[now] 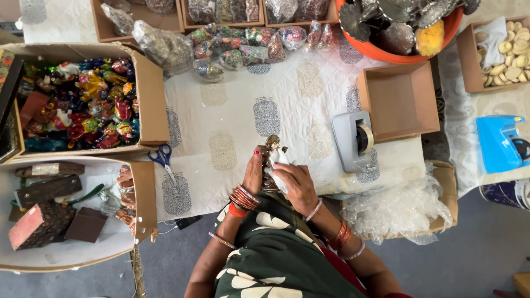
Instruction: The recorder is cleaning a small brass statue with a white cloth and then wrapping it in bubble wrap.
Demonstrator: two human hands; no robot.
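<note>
Both my hands meet at the near edge of the white quilted table cover [287, 105]. My left hand [254, 172] grips a small brass-coloured metal ornament [271, 144], whose round top sticks out above my fingers. My right hand [297, 185] presses a piece of white wrapping [277, 160] against the ornament's side. Bangles ring both wrists. The lower part of the ornament is hidden between my hands.
A grey tape dispenser [353, 140] stands right of my hands, by an empty cardboard box [400, 99]. Blue-handled scissors [162, 157] lie to the left. Boxes hold colourful figurines [83, 105] and wooden blocks [44, 221]. Bubble wrap [403, 209] fills a box at the right. An orange tub [397, 25] sits behind.
</note>
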